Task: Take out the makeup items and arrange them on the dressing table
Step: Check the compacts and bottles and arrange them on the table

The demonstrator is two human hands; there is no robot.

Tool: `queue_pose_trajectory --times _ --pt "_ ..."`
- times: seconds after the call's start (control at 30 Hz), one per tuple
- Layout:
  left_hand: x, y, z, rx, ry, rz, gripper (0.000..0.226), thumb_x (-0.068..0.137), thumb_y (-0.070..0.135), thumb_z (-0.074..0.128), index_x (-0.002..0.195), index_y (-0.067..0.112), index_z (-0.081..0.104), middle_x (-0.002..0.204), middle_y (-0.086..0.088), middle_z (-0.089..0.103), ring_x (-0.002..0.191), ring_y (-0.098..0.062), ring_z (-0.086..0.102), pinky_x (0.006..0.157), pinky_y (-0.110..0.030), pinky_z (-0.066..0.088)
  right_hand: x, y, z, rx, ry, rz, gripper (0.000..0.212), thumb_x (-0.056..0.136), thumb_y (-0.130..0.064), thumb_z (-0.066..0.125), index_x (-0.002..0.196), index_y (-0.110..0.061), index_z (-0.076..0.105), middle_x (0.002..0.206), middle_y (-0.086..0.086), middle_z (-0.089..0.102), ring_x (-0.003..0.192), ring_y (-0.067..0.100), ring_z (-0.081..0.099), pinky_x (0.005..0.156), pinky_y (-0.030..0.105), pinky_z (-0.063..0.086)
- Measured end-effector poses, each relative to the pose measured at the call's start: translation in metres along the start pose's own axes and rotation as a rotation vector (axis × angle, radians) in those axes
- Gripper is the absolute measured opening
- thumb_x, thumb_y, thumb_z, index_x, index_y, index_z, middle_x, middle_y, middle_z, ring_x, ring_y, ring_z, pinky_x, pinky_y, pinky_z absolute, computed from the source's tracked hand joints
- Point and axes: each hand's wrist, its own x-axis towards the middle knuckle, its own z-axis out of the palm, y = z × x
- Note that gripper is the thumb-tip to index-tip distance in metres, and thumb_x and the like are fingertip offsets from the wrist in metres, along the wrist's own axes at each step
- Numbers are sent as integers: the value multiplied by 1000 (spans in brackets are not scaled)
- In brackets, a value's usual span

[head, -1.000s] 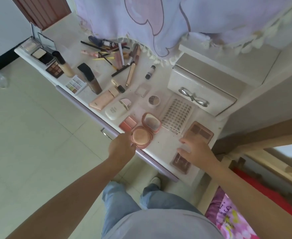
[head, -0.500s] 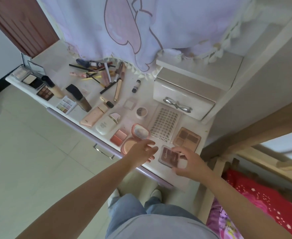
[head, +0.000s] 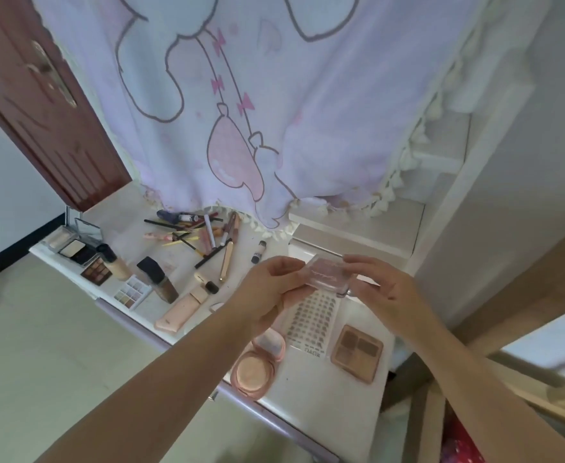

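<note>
Both hands hold a small pink clear-cased palette (head: pixel 328 275) up above the dressing table (head: pixel 311 389). My left hand (head: pixel 267 292) grips its left end, and my right hand (head: pixel 379 292) pinches its right end. Below them lie a sheet of false lashes (head: pixel 312 320), a brown four-pan eyeshadow palette (head: pixel 357 353) and an open round pink powder compact (head: pixel 257 365). Further left are a peach tube (head: pixel 182 312), foundation bottles (head: pixel 159 279), small colour palettes (head: pixel 130 292) and a heap of pencils and brushes (head: pixel 204 235).
A lilac cartoon cloth (head: pixel 241 95) hangs over the mirror at the back. A white drawer box (head: pixel 351 242) stands behind my hands. Open mirrored compacts (head: pixel 74 243) sit at the table's far left corner. A brown door (head: pixel 40 105) is at the left, tiled floor below.
My right hand lifted the small pink palette off the table's front edge. My left hand left the round compact and joined it on the palette. The camera tilted upward.
</note>
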Motion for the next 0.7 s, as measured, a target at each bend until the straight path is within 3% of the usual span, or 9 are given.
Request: queue_pose_trajectory --times 0.1,0.3,0.43,0.57,0.7 --pt "-2 8 6 -5 -27 59 11 83 -5 53 75 0 58 62 -2 68 61 -9 68 57 -14 53 5 -8 -2 42 -31 7 27 77 -9 67 95 -28 61 106 -21 55 93 -19 54 76 -1 42" --pt "-9 18 8 55 -91 78 15 79 -8 54 73 5 59 63 -2 69 60 -10 67 57 -16 54 6 -16 -7 41 20 50 21 81 -10 61 95 -26 64 103 -18 61 91 -5 60 75 4 46" --pt "-12 15 8 50 -86 88 17 79 -7 55 70 6 58 63 -3 68 61 -11 67 64 -17 56 1 -20 -7 111 -4 46 22 81 -8 60 91 -28 63 100 -16 64 85 -10 61 71 6 48" --pt "-13 15 9 157 -44 154 20 76 -10 58 68 8 59 63 0 67 61 -10 64 69 -19 54 2 -24 -6 127 24 40 26 81 -5 59 83 -30 66 93 -17 67 82 -3 62 72 12 49" --pt "-13 18 10 146 -70 182 33 74 -10 58 55 15 69 65 0 69 63 -9 65 71 -19 54 7 -31 -7 182 51 22 27 77 -1 60 76 -27 68 88 -14 68 75 -4 63 66 9 48"
